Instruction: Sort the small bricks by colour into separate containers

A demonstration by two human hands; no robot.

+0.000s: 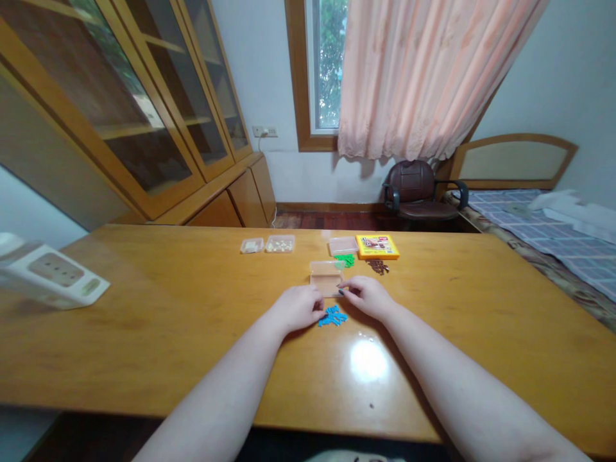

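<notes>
A heap of small blue plastic pieces point(333, 316) lies on the wooden table in front of me. My left hand point(302, 307) is at its left edge, fingers curled together; whether a piece is between them is hidden. Just beyond the heap sits an open clear plastic box point(327, 283). At the box's near right corner, my right hand point(368, 296) has thumb and fingertips pinched together. Something small and dark bluish shows at those fingertips, too small to name.
Behind the box lie green pieces point(345, 260), a clear lid or tray point(342, 246), a yellow box point(378, 247) and brown pieces point(378, 266). Two clear containers point(280, 244) with pale pieces stand farther left. A white device point(52, 273) is at the table's left.
</notes>
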